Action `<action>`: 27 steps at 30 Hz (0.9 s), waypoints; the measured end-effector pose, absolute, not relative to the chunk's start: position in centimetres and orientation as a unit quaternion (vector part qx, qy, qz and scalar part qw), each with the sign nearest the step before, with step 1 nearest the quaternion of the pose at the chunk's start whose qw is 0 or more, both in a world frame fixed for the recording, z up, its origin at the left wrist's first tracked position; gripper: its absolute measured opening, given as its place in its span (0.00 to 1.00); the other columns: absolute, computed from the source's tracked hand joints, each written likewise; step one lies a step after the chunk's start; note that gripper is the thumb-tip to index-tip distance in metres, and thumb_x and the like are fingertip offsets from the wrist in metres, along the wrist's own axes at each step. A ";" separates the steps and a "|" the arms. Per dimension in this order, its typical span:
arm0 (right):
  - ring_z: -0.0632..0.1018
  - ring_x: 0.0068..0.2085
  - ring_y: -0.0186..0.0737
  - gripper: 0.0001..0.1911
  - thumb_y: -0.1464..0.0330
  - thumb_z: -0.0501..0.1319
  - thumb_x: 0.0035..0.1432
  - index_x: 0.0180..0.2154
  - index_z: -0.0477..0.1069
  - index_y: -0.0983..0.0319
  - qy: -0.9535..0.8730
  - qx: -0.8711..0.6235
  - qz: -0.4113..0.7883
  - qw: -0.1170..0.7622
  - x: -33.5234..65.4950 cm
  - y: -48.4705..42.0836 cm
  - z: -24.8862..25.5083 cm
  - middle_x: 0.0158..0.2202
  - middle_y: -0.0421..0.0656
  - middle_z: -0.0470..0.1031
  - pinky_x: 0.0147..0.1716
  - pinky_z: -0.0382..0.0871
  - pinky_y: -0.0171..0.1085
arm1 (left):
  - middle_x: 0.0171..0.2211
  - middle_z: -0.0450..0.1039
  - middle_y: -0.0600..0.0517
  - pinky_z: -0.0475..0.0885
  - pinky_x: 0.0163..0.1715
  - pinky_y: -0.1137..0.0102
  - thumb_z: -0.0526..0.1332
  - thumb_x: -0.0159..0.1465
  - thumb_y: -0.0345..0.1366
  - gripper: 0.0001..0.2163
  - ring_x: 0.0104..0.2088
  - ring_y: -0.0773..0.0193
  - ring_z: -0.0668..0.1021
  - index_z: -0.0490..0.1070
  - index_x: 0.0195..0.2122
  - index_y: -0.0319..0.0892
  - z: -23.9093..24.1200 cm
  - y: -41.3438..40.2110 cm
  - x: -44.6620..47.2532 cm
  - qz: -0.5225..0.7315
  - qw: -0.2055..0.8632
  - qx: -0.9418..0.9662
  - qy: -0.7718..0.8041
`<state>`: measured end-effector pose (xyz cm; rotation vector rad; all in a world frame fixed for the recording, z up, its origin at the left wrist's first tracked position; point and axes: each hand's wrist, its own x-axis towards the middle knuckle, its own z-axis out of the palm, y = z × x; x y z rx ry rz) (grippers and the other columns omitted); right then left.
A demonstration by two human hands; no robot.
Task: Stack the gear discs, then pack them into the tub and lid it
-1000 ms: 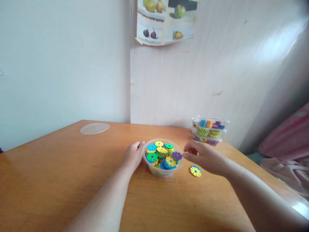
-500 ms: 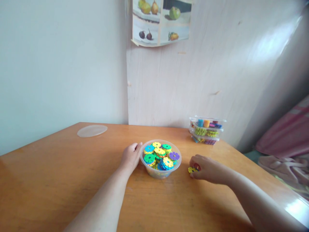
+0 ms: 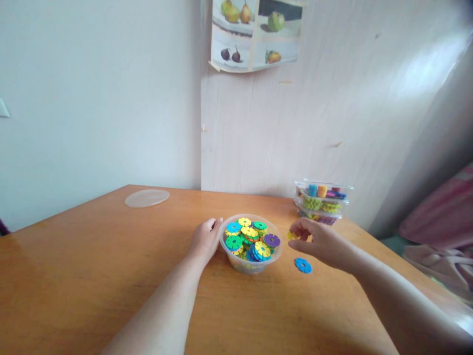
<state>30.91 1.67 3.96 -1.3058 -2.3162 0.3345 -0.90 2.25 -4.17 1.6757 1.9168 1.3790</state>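
Note:
A clear plastic bowl (image 3: 251, 267) stands on the table, heaped with notched plastic discs in yellow, green, blue and purple. My left hand (image 3: 206, 240) is against the bowl's left side, gripping it near the rim; its far fingers are partly hidden. To the right of the bowl, my right hand (image 3: 312, 239) pinches a yellow notched disc (image 3: 290, 236) above the table. Below that hand a blue notched disc (image 3: 303, 266) lies flat on the wood.
Stacked clear boxes (image 3: 323, 203) of colourful pieces stand at the table's back right. A round translucent lid (image 3: 147, 198) lies at the back left of the wooden table (image 3: 111, 276). Crumpled cloth (image 3: 432, 261) is beyond the right edge.
My right hand has lifted the yellow disc off the table and moved up, uncovering the blue disc. The left hand stays at the bowl. The view has shifted slightly left.

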 end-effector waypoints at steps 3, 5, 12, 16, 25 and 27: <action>0.74 0.35 0.39 0.12 0.60 0.63 0.52 0.36 0.71 0.60 -0.851 -0.447 0.108 0.255 28.4 1.6 5.7 0.34 0.42 0.75 0.33 0.65 0.36 | 0.18 0.61 0.56 0.50 0.22 0.72 0.50 0.63 0.53 0.22 0.23 0.67 0.65 0.59 0.20 0.42 -4.2 2.3 -1.0 0.476 0.120 0.575 0.654; 0.74 0.34 0.38 0.12 0.60 0.63 0.52 0.36 0.72 0.60 -0.860 -0.434 0.099 0.249 26.5 2.0 6.4 0.34 0.42 0.75 0.32 0.65 0.36 | 0.18 0.61 0.56 0.50 0.22 0.72 0.50 0.63 0.53 0.22 0.23 0.68 0.65 0.59 0.19 0.42 -4.2 2.3 -1.0 0.477 0.120 0.575 0.654; 0.74 0.33 0.37 0.13 0.61 0.64 0.51 0.37 0.73 0.60 -0.889 -0.401 0.068 0.212 20.7 4.1 6.9 0.34 0.41 0.76 0.30 0.62 0.34 | 0.19 0.65 0.55 0.52 0.23 0.72 0.50 0.63 0.52 0.22 0.23 0.67 0.67 0.63 0.20 0.42 -4.2 2.2 -0.7 0.487 0.122 0.566 0.654; 0.74 0.35 0.38 0.16 0.58 0.65 0.51 0.39 0.73 0.60 -0.904 -0.374 0.061 0.200 18.3 3.9 7.0 0.36 0.42 0.76 0.32 0.63 0.33 | 0.19 0.66 0.54 0.53 0.23 0.72 0.50 0.63 0.51 0.21 0.23 0.67 0.68 0.64 0.20 0.41 -4.2 2.2 -0.7 0.487 0.125 0.566 0.653; 0.73 0.31 0.36 0.11 0.60 0.58 0.57 0.34 0.73 0.61 -0.868 -0.424 0.088 0.243 22.2 3.6 6.7 0.31 0.41 0.76 0.27 0.60 0.33 | 0.19 0.63 0.55 0.51 0.23 0.71 0.51 0.63 0.51 0.21 0.23 0.67 0.67 0.61 0.19 0.42 -3.9 2.1 -0.6 0.484 0.119 0.567 0.656; 0.72 0.28 0.35 0.11 0.61 0.57 0.57 0.32 0.73 0.61 -0.861 -0.446 0.099 0.222 24.9 3.5 6.0 0.27 0.40 0.74 0.25 0.59 0.33 | 0.18 0.61 0.56 0.51 0.24 0.71 0.50 0.63 0.51 0.21 0.23 0.67 0.66 0.60 0.19 0.42 -3.9 2.0 -0.6 0.483 0.117 0.568 0.656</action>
